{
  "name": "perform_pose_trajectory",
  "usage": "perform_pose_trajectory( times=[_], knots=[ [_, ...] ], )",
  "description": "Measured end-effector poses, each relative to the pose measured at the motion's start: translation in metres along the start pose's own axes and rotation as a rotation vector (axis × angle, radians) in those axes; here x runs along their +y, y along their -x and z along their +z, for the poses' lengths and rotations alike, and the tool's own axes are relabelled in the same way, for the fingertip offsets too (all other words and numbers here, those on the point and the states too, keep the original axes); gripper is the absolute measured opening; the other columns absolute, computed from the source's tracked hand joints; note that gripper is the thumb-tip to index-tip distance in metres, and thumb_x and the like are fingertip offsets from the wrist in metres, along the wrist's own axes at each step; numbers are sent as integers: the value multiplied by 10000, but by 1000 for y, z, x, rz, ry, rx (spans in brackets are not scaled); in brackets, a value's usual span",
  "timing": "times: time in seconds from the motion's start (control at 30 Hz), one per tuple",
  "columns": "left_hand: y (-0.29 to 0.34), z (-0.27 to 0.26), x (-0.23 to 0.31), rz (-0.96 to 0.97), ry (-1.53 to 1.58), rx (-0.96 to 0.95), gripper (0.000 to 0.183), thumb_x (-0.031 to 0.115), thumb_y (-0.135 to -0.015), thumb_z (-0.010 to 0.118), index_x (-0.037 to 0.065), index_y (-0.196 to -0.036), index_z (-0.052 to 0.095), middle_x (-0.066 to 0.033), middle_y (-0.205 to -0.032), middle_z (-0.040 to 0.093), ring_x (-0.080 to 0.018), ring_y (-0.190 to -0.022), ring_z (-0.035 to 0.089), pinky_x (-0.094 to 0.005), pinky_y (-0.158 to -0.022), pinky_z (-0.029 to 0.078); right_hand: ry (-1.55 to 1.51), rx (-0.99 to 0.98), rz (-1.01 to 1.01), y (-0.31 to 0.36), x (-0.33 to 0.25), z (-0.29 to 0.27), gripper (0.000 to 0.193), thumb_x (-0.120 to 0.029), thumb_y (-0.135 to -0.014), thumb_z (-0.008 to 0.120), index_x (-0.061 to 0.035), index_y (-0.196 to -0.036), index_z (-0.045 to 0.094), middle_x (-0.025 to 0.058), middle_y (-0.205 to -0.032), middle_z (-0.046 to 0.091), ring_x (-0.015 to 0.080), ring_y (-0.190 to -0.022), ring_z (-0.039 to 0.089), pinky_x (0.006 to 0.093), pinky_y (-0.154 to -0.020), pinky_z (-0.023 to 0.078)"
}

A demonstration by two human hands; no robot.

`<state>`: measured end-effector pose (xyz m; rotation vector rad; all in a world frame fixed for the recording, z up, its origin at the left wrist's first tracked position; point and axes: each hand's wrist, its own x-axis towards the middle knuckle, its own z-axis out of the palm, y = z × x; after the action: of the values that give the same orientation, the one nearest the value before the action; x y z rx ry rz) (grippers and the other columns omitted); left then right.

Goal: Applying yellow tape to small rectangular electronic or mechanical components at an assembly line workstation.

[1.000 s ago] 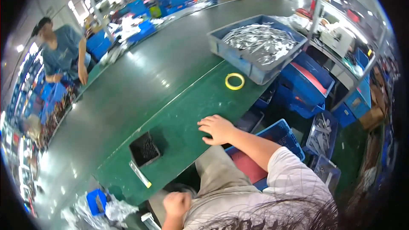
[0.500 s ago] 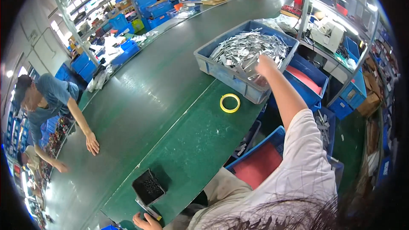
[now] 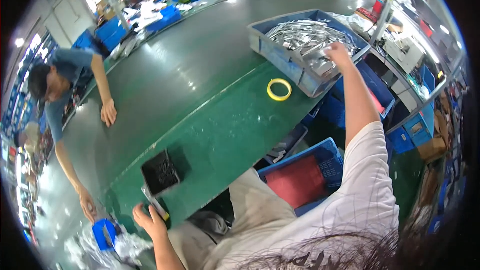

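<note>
Green table (image 3: 220, 125), blue-grey bin (image 3: 280, 52) set on it, silvery metal strips (image 3: 300, 35) heaped inside beneath bent fingers of right hand (image 3: 340, 54), grip not discernible, hand shifted from tabletop since a second ago, left hand (image 3: 152, 220) empty, fingers loosely parted, beside slim yellow-ended tool (image 3: 160, 208)

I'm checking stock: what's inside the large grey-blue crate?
Many thin, silvery strips lie heaped inside the crate, with the right hand over them. Whatever lies beneath them is covered.
</note>
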<state>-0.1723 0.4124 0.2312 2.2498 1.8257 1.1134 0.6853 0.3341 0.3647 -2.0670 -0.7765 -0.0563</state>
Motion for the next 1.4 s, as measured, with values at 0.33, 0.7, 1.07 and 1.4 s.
perform_pose_trajectory(
  times=[0.33,0.7,1.07,1.4],
  knots=[
    [16,-19,51,221,245,162,80,-13,-846,629,33,-840,563,-131,-866,578,-319,-835,546,-418,-805,439,-1134,-54,122,154,-84,8,125,-57,-910,657,-107,-972,560,12,-905,595,172,-831,616,305,-731,533],
    [48,3,198,-415,1495,-820,245,133,-1072,483,6,-1277,529,-111,-1205,646,-163,-1087,601,-321,-960,479,-1208,-1086,247,495,-215,102,204,7,-935,666,-78,-946,481,61,-1022,651,115,-901,612,278,-769,508],
    [33,-48,120,-264,614,-805,291,255,-980,644,-28,-911,640,-162,-767,654,-285,-691,625,-409,-629,473,239,-129,-552,287,-126,143,505,-191,-870,718,21,-1288,532,240,-1332,553,413,-1250,519,460,-1077,417],
    [4,-9,125,-3,215,-847,435,298,-888,674,20,-1113,427,-278,-895,687,-482,-880,664,-559,-782,533,431,-112,-311,279,-128,160,450,-324,-968,605,-52,-1327,591,168,-1285,612,370,-1222,551,484,-1031,450]
  ],
)
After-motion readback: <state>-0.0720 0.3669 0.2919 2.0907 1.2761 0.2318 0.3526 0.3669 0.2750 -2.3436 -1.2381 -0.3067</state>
